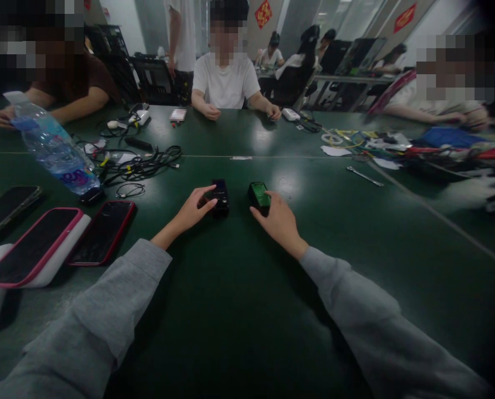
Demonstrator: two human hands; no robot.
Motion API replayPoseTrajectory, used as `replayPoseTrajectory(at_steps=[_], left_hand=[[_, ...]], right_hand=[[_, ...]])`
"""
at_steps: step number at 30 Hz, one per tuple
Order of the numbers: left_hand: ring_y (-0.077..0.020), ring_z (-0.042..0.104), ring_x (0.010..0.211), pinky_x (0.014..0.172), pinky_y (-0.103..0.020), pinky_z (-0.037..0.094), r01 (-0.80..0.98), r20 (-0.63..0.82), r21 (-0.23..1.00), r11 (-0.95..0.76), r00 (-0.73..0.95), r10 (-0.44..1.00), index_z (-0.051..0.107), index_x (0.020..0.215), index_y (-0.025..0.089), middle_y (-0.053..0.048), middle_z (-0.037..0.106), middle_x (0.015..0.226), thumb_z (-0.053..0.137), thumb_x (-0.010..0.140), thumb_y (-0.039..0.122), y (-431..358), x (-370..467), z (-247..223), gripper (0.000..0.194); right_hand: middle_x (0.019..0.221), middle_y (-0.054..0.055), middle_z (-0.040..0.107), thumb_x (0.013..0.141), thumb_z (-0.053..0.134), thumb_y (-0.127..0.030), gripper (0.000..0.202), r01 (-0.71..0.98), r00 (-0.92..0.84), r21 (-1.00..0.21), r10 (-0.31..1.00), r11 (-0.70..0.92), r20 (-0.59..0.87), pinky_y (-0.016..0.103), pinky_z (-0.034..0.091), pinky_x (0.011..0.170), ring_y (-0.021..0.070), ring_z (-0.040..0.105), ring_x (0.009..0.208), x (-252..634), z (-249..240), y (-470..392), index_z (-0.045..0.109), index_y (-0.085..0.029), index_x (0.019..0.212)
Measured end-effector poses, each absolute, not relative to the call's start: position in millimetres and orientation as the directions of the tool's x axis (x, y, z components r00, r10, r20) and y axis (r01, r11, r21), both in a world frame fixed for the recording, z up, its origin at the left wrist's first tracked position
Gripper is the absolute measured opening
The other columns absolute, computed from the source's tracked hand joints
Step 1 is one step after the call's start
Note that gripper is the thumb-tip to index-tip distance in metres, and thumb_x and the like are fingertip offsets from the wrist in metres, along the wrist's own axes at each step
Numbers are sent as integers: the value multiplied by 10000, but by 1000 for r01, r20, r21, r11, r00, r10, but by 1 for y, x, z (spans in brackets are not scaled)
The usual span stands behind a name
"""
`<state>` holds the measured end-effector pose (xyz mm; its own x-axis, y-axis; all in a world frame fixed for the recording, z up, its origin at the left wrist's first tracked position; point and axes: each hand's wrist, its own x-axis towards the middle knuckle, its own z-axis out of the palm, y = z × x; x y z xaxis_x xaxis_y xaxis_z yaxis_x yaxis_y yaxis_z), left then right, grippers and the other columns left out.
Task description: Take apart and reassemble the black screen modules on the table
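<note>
On the dark green table (230,310), a small black device (221,194) stands left of centre. My left hand (193,210) is at its left side, thumb and forefinger curved and touching its edge. To the right is a second small black device with a green top face (260,195). My right hand (278,219) holds it between thumb and fingers, the fingers at its right edge and the thumb near its lower left corner. A gap of table separates the two devices.
Phones (103,233) and a water bottle (58,147) are at the left, near tangled black cables (143,166). A wrench (364,175) and a pile of cables and cloth (450,138) occupy the right. A person in white (226,83) sits opposite.
</note>
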<state>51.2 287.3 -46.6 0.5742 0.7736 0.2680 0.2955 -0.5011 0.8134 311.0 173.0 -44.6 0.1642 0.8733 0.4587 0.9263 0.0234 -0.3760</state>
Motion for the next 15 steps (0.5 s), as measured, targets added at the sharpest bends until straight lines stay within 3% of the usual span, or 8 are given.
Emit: replayPoseTrajectory(at_steps=[8,15], left_hand=[[-227,598,1034,925,-448,520,302,279,806,-509,564,777,471,1413,260,-125,499,1359,543,921,506,289,52,-50,555],[-249,591,1084,930,-461,524,304,274,805,-509,570,774,461,1420,280,-124,483,1396,540,924,483,289,52,-52,541]], right_hand=[[1301,176,541,929,534,-557,691,917,-53,-343,912,205,406,586,498,931,359,545,1157,288,-50,184,354,-172,1474],[1303,154,544,946,502,-578,677,885,-74,-398,918,241,390,572,506,933,341,553,1150,291,-48,181,340,-212,1491]])
